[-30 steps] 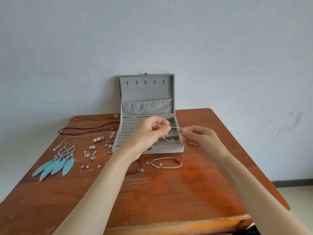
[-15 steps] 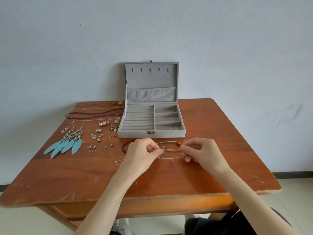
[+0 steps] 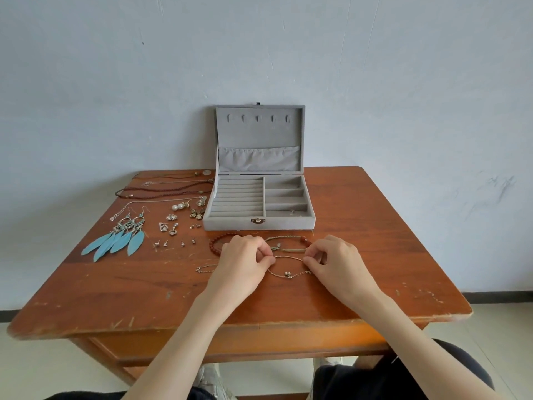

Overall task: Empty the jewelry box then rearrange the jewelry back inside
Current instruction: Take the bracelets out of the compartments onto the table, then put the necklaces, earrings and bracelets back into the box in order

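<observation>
On the wooden table [image 3: 375, 241] we see blue feather earrings [image 3: 115, 241] far left, then small earrings [image 3: 173, 226], then the open grey jewelry box [image 3: 258, 203] at centre back, bearing no readable writing. In front, our left hand [image 3: 242, 262] and right hand [image 3: 337, 262] each pinch an end of a thin chain bracelet [image 3: 288, 274].
</observation>
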Demonstrator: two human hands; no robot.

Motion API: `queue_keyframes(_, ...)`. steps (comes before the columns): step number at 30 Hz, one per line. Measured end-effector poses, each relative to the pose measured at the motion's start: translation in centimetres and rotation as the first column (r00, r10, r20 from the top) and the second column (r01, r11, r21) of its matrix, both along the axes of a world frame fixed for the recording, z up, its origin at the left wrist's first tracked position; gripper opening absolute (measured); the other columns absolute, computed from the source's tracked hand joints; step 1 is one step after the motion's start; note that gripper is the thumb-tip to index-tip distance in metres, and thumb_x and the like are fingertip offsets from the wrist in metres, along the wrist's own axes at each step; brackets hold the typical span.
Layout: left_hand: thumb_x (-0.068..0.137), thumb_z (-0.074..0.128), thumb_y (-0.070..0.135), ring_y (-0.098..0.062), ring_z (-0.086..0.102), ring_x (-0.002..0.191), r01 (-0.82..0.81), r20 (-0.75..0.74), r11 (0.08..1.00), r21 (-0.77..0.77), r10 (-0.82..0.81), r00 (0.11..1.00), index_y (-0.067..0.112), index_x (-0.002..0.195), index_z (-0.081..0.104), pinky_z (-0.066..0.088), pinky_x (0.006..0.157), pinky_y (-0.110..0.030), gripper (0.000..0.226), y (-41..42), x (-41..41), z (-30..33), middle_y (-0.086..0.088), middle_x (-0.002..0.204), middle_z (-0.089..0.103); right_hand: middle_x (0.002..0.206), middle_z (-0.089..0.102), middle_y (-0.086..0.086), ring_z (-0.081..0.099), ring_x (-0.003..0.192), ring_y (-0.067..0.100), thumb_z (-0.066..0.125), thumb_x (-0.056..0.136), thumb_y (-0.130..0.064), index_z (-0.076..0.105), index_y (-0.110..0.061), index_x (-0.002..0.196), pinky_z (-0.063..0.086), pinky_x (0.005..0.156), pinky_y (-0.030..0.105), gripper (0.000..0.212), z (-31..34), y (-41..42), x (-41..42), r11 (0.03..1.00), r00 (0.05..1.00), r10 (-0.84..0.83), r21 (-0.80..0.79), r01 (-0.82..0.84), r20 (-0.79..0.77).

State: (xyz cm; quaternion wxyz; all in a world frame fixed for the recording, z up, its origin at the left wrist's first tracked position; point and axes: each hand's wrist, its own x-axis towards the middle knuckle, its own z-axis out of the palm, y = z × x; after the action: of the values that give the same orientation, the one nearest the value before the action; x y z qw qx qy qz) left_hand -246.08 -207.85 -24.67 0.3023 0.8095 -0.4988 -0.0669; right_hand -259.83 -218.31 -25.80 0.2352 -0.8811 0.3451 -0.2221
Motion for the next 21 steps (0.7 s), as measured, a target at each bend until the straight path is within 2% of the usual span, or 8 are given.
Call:
queue_keyframes(6,0.09,0.056,0.027,-0.01,0.045,0.088,0.061,0.094,0.997,-0.052,-0.056,0.994,0.02,0.097,0.063,0.04,0.086,-0.027,0.012,0.4,0.5,0.1,0.01,0.084,0.053,0.081,0.056,-0.007,0.05,0.079,0.012,0.06,0.087,-0.022,0.067,-0.019,0.088,0.044,0.076,0.027,0.008,0.4,0.1,0.0,0.998,1.0,0.007,-0.069,-0.006,0.009)
queue_keyframes(10,0.094,0.049,0.026,-0.009,0.05,0.098,0.154,0.263,0.987,-0.037,-0.139,0.955,0.017,0.116,0.057,0.035,0.081,-0.016,0.025,1.1,1.9,1.3,0.006,0.104,0.054,0.084,0.055,-0.009,0.052,0.083,0.013,0.06,0.087,-0.023,0.066,-0.019,0.096,0.044,0.082,0.03,0.012,1.8,0.2,1.0,0.987,0.997,0.074,-0.145,-0.07,0.027)
queue_keyframes(13,0.095,0.047,0.027,-0.013,0.055,0.099,0.175,0.356,0.985,-0.011,-0.159,0.921,0.018,0.122,0.054,0.04,0.085,-0.02,0.03,1.7,3.8,2.4,0.004,0.112,0.055,0.09,0.056,-0.009,0.055,0.091,0.014,0.059,0.088,-0.025,0.063,-0.02,0.105,0.044,0.087,0.031,0.018,3.1,0.2,2.9,0.973,0.989,0.146,-0.184,-0.14,0.02)
queue_keyframes(15,0.095,0.046,0.028,-0.016,0.056,0.103,0.155,0.399,0.988,0.004,-0.143,0.906,0.018,0.123,0.054,0.044,0.087,-0.027,0.031,2.2,5.6,3.1,0.004,0.113,0.055,0.092,0.054,-0.009,0.053,0.096,0.014,0.056,0.09,-0.026,0.061,-0.02,0.109,0.041,0.089,0.028,0.021,4.1,0.3,4.6,0.963,0.982,0.19,-0.196,-0.184,0.012)
queue_keyframes(21,0.095,0.045,0.025,-0.016,0.053,0.103,0.012,0.389,0.999,0.034,-0.024,0.921,0.016,0.12,0.055,0.042,0.084,-0.028,0.028,3.5,12.4,4.9,0.002,0.111,0.056,0.105,0.06,-0.004,0.053,0.101,0.014,0.05,0.093,-0.029,0.058,-0.019,0.115,0.043,0.088,0.027,0.025,6.5,0.3,11.8,0.918,0.947,0.315,-0.233,-0.321,-0.062)
